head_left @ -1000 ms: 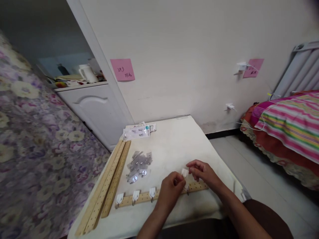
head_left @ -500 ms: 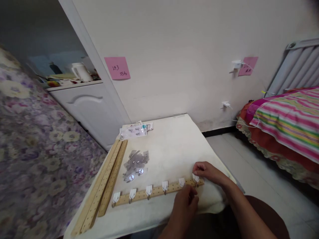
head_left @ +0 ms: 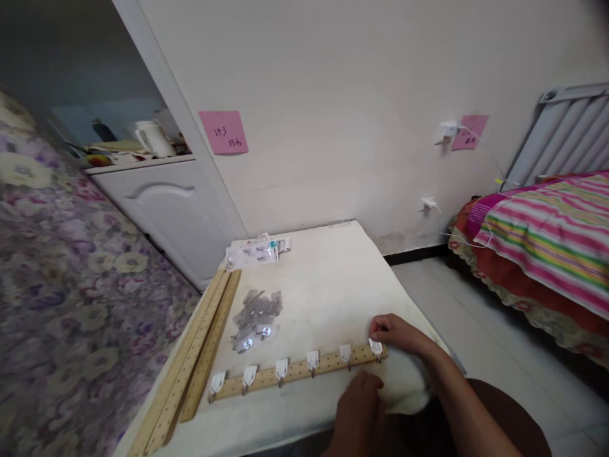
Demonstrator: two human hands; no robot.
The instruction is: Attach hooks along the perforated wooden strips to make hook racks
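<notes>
A light wooden strip with rows of small holes [head_left: 328, 363] lies across the front of the table, with several white adhesive hooks [head_left: 281, 368] spaced along it, their metal ends pointing toward me. At the strip's right end, my right hand [head_left: 392, 333] is closed in a pinch at the top edge of the last white hook [head_left: 375, 348]. Just in front of the strip, my left hand [head_left: 359, 403] is curled closed, apart from the hooks. Whatever its fingers hold, if anything, is hidden.
More perforated wooden strips [head_left: 209, 349] lie along the table's left side. A pile of clear hook pieces [head_left: 257, 314] sits beyond the hook row, and packaged hooks [head_left: 252, 252] lie at the back. A floral curtain [head_left: 71, 304] hangs left; a bed [head_left: 547, 222] stands right.
My left hand has drawn back slightly toward me, away from the strip, uncovering its edge near the right end. My right hand stays at the last hook. The view has shifted slightly.
</notes>
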